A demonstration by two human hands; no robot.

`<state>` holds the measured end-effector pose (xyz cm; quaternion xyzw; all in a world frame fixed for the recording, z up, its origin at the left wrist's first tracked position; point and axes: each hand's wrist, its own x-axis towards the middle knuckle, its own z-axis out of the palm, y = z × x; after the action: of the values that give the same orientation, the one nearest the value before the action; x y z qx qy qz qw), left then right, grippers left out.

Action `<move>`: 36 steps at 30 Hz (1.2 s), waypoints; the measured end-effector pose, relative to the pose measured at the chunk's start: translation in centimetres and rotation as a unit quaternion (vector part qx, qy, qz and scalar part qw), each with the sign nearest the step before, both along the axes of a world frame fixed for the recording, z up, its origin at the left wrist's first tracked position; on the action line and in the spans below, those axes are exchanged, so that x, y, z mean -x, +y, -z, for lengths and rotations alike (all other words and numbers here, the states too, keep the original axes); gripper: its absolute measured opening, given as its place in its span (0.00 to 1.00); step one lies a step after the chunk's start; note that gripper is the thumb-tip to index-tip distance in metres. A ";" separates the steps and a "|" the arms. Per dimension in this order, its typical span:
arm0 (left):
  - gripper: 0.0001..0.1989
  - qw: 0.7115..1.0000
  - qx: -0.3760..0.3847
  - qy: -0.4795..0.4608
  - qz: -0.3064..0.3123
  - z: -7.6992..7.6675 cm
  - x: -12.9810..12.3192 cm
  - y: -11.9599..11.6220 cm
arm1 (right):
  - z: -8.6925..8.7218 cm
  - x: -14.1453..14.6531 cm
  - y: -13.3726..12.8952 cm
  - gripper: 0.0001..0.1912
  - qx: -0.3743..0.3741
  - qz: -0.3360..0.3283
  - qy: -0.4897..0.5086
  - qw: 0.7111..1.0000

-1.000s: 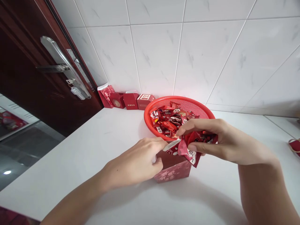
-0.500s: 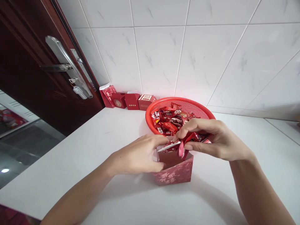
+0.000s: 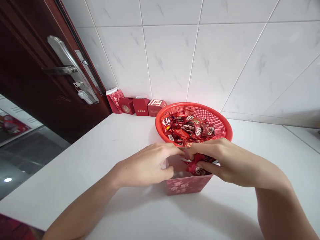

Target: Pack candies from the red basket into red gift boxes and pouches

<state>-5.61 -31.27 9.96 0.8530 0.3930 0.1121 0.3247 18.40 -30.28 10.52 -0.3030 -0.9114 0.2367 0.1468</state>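
Head cam: your right hand (image 3: 193, 159) is pinching red-wrapped candies (image 3: 197, 169) at the open red cardboard box (image 3: 188, 185), lower centre; can't tell if your left hand (image 3: 147, 165) grips it.

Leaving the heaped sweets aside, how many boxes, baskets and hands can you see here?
Boxes: 5 (back boxes, 4; front box, 1)
Basket: 1
Hands: 2 (left hand, right hand)
Total: 8
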 end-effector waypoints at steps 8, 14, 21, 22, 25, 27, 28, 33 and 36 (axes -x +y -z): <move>0.19 1.000 -0.017 0.020 -0.002 0.2 -0.2 -0.8 | 0.4 0.6 -0.9 0.11 -0.019 0.037 -0.013 0.999; 0.10 0.999 -0.014 0.017 -0.024 -0.1 -0.9 -2.2 | -0.4 0.8 -1.4 0.07 0.005 0.016 0.067 0.998; 0.04 0.999 -0.009 0.028 -0.020 -0.2 -1.0 -2.0 | 0.1 1.9 -1.2 0.11 0.040 -0.020 0.148 0.988; 0.04 0.999 -0.008 0.026 -0.019 -0.2 -1.0 -1.9 | 0.2 1.9 -1.1 0.11 0.049 -0.027 0.146 0.988; 0.05 1.000 -0.017 0.009 -0.019 0.1 -0.8 -1.7 | 0.4 1.9 -1.1 0.11 0.069 -0.040 0.108 0.991; 0.08 1.000 -0.020 0.001 -0.020 0.2 -0.7 -1.7 | 0.5 1.9 -1.3 0.11 0.068 -0.034 0.074 0.994; 0.10 1.000 -0.021 0.002 -0.021 0.2 -0.6 -1.7 | 0.5 2.0 -1.5 0.10 0.069 -0.026 0.060 0.996; 0.14 0.999 -0.045 0.013 -0.018 0.1 -0.6 -1.8 | 0.6 2.0 -1.9 0.10 0.081 0.010 0.033 0.996; 0.14 0.998 -0.065 0.017 -0.016 0.1 -0.7 -2.0 | 0.5 1.7 -1.7 0.11 0.072 -0.002 0.019 0.997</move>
<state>-4.87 -33.29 9.90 0.8676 0.4041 0.1277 0.2602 16.72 -32.01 10.05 -0.3060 -0.8899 0.3074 0.1412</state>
